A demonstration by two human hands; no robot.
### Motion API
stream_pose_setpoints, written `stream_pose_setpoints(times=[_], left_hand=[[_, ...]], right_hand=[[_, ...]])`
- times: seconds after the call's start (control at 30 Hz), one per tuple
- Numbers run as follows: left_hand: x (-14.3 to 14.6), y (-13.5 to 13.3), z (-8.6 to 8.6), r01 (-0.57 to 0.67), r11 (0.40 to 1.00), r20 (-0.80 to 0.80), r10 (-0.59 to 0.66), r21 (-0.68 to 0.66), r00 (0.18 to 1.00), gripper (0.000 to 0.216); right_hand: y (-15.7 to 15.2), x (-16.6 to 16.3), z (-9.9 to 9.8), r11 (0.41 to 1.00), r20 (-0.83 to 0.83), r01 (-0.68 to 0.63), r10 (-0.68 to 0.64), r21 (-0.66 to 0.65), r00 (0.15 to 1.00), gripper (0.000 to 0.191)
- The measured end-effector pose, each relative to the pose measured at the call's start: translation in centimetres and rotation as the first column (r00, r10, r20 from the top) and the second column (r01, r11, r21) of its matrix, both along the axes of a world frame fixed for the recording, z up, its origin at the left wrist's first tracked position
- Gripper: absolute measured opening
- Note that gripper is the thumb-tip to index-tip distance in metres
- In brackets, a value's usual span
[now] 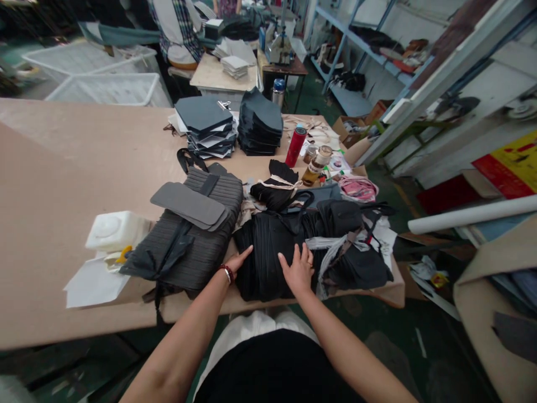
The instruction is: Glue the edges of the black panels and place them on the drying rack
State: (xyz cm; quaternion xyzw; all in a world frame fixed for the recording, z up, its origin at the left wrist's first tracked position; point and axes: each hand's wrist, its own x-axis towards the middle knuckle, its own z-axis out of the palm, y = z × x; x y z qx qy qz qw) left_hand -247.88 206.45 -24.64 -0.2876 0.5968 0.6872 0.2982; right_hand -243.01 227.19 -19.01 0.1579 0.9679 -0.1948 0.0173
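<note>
A bundle of thin black pieces (272,254), packed in layers, lies at the table's front edge between my hands. My left hand (239,262), with a dark red bracelet at the wrist, rests against its left side; one finger is stretched out and the others are partly hidden. My right hand (299,271) lies on the bundle's right part, fingers spread, with a ring on one finger. To the right is another black bundle (356,268) with a grey-white cloth strip (329,243). On the left lies a grey layered bundle (197,229) tied with dark strips, flat grey pieces (188,204) on top.
Dark stacks (205,117) (260,123) stand behind, one with a clip. A red flask (296,146), a bottle of amber liquid (316,166) and pink cloth (358,188) are at the back right. A white plastic container (115,230) stands left. A person (178,31) sits beyond the table.
</note>
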Motion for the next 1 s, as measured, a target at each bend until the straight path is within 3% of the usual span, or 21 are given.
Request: stream_pose_setpoints(times=[0.13, 0.4, 0.53, 0.63, 0.77, 0.87, 0.93, 1.0], left_hand=[[1.3, 0.2, -0.2, -0.026, 0.989, 0.06, 0.018, 0.142, 0.998, 0.063], [6.3, -1.4, -1.6, -0.171, 0.967, 0.197, 0.134, 0.189, 0.971, 0.05], [6.0, -1.5, -1.2, -0.165, 0.962, 0.232, 0.114, 0.216, 0.966, 0.057], [4.9, -1.0, -0.2, -0.152, 0.942, 0.261, 0.073, 0.298, 0.962, 0.065], [3.4, -0.5, 0.5, -0.15, 0.905, 0.233, 0.058, 0.399, 0.971, 0.074], [2.9, -0.3, 0.1, -0.169, 0.915, 0.168, 0.114, 0.367, 0.979, 0.09], [2.9, 0.0, -0.5, -0.189, 0.938, 0.151, 0.15, 0.289, 0.977, 0.084], [2.9, 0.4, -1.2, -0.193, 0.955, 0.149, 0.162, 0.225, 0.975, 0.064]], right_hand=[[-0.7, 0.7, -0.2, 0.998, 0.021, -0.045, 0.044, 0.045, 0.999, 0.07], [-2.6, 3.4, 0.8, 0.97, 0.075, -0.24, 0.238, 0.025, 0.968, 0.078], [-1.1, 1.5, 1.3, 0.991, 0.144, -0.049, 0.067, -0.127, 0.987, 0.093], [0.1, -0.8, 0.9, 0.984, 0.175, 0.098, -0.071, -0.152, 0.982, 0.101], [0.2, -2.4, 0.4, 0.979, 0.177, 0.119, -0.089, -0.163, 0.98, 0.112], [0.2, -2.3, 0.3, 0.978, 0.172, 0.108, -0.077, -0.179, 0.982, 0.112], [0.4, -2.1, 0.2, 0.977, 0.168, 0.107, -0.076, -0.184, 0.983, 0.109], [0.4, -1.9, 0.1, 0.977, 0.165, 0.11, -0.08, -0.183, 0.983, 0.108]])
